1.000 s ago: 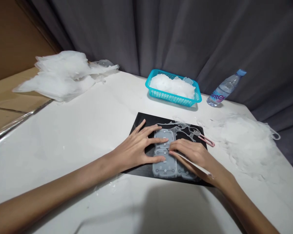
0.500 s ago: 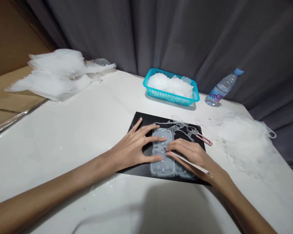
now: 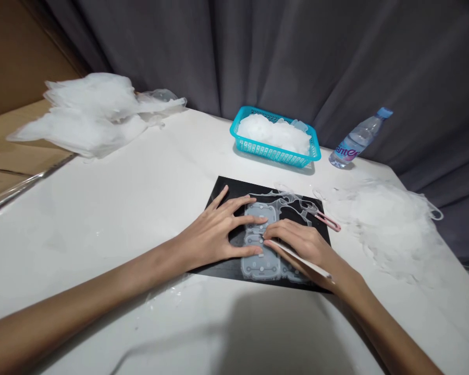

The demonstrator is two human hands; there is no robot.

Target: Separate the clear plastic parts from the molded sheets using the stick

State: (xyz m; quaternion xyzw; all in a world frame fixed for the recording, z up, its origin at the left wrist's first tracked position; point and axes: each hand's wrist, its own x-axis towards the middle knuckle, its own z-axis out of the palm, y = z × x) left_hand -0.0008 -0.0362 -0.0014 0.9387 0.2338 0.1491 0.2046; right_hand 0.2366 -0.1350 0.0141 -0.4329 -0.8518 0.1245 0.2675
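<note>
A translucent grey moulded sheet (image 3: 254,266) of rounded rectangular pads lies on a black mat (image 3: 219,269). My left hand (image 3: 219,229) rests on its left side, fingers spread, with fingertips pressing on the pads. In my right hand (image 3: 300,245) is a slim white pen-shaped tool (image 3: 305,262), pinched between thumb and fingers. Its tip meets the seam between the upper and lower pads, close to my left fingertips; the fingers partly hide it. Part of the lower right pad (image 3: 291,273) shows beneath my right hand. Thin clear trimmed strips (image 3: 293,199) curl along the mat's back edge.
A pink slotted tool (image 3: 328,221) lies at the mat's right edge. Beyond are a turquoise basket (image 3: 275,153) of white translucent pieces and a water bottle (image 3: 357,140). Translucent scraps (image 3: 394,229) pile up at right; white bagged material (image 3: 94,114) sits at far left.
My right hand and the white tool have shifted slightly left along the seam. My left hand keeps its place on the sheet. The view has tilted very slightly.
</note>
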